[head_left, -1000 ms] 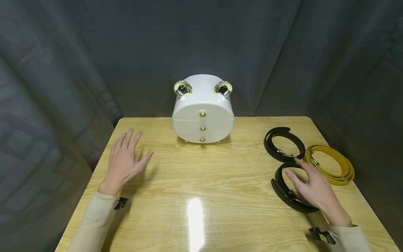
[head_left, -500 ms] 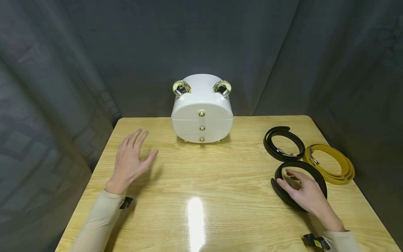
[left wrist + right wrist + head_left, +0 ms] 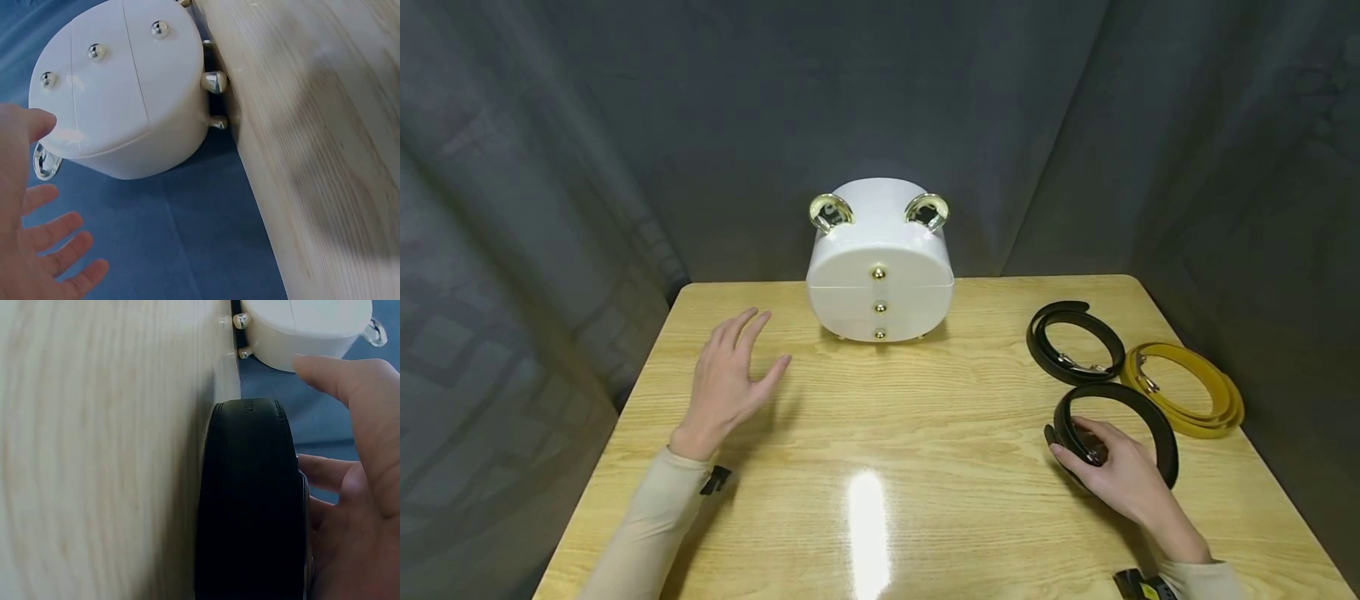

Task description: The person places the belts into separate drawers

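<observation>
My right hand (image 3: 1116, 475) is at the nearest coiled black belt (image 3: 1161, 425), on the right part of the table. Its fingers reach over the near side into the loop, beside the buckle (image 3: 1093, 450), while the thumb stays outside. From the right wrist, the belt's outer face (image 3: 250, 500) fills the middle, the fingers go behind its upper edge, and the thumb (image 3: 350, 381) points forward. My left hand (image 3: 722, 387) hovers over the left part of the table, fingers spread and holding nothing. A white rounded case (image 3: 880, 308) with gold ear-like rings stands at the back middle.
Behind the held belt lies another coiled black belt (image 3: 1037, 342). A yellow belt (image 3: 1217, 408) is coiled near the right edge of the wooden table (image 3: 925, 433). Dark curtains (image 3: 737, 125) hang behind and at both sides.
My right hand has moved left and down, its fingers going into the near black belt's loop. My left hand has drifted to the right. Case and other belts stay put.
</observation>
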A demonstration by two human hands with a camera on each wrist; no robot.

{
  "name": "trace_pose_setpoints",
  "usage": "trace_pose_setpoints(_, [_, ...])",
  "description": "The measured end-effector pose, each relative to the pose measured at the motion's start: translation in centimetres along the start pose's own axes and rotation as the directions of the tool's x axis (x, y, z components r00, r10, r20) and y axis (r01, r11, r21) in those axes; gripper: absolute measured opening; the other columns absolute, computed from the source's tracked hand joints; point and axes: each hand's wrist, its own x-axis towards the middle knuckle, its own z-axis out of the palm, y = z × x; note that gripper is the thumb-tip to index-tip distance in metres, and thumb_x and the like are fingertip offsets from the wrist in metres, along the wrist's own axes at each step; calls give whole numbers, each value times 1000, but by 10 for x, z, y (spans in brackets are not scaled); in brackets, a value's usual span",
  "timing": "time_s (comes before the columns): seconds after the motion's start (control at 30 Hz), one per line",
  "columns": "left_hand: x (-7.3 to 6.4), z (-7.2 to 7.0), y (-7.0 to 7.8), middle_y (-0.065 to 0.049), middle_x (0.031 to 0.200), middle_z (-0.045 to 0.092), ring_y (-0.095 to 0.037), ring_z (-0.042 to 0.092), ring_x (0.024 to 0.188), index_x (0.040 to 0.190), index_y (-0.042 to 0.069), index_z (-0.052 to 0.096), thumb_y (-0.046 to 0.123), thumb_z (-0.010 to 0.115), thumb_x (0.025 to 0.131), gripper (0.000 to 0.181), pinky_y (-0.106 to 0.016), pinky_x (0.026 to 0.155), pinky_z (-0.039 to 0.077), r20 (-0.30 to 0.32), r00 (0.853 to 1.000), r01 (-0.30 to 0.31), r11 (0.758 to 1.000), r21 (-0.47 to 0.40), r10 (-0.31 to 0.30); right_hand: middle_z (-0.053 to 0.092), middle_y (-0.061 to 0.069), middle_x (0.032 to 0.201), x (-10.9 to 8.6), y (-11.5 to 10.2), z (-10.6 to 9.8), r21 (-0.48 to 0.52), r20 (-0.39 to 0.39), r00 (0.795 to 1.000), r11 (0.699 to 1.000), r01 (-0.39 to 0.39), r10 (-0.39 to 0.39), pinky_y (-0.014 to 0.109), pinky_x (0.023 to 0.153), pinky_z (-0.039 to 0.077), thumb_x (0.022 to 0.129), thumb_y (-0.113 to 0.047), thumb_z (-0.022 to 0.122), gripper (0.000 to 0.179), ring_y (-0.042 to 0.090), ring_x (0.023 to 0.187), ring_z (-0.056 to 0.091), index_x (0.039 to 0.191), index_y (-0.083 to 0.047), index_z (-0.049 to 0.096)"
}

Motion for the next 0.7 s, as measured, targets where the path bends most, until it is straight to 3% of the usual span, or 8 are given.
trace_pose_setpoints(0.13, [3, 3, 4, -25, 149, 59, -49, 55, 134, 148, 4, 58, 38, 76, 93, 68, -66, 109, 47, -6, 1000, -22, 1000, -10, 22, 75, 21, 117, 0, 0, 1, -3, -12, 1000, 1000, 15, -15, 44, 76, 58, 92, -52, 81, 78, 29, 95, 72, 143, 4, 62])
trace_pose_setpoints(0.27, [7, 6, 10, -24, 149, 59, -47, 56, 134, 148, 4, 58, 37, 76, 94, 66, -65, 109, 48, -7, 999, -35, 999, -20, 35, 75, 24, 122, 0, 1, 2, -14, -33, 999, 999, 39, -40, 58, 84, 59, 91, -50, 83, 78, 38, 101, 74, 144, 4, 61])
trace_pose_setpoints(0.4, [13, 10, 17, -23, 149, 59, -47, 56, 134, 149, 5, 57, 36, 75, 94, 65, -64, 109, 49, -6, 999, -39, 999, -35, 39, 77, 23, 118, 0, 3, 4, -22, -64, 996, 998, 59, -60, 65, 87, 57, 91, -45, 84, 73, 44, 103, 74, 144, 2, 63])
trace_pose_setpoints(0.53, [19, 17, 25, -22, 148, 61, -45, 58, 133, 148, 5, 58, 35, 75, 94, 64, -63, 108, 50, -13, 999, -54, 997, -48, 53, 79, 20, 108, 0, 6, 6, -27, -86, 994, 998, 61, -63, 59, 79, 58, 90, -40, 85, 65, 42, 95, 75, 138, 1, 67])
trace_pose_setpoints(0.7, [24, 25, 35, -21, 147, 62, -44, 60, 131, 148, 5, 59, 34, 77, 93, 64, -61, 106, 53, -17, 998, -65, 996, -68, 64, 81, 13, 98, -1, 8, 10, -27, -116, 992, 998, 49, -52, 40, 68, 55, 90, -34, 85, 52, 31, 83, 75, 128, 0, 74])
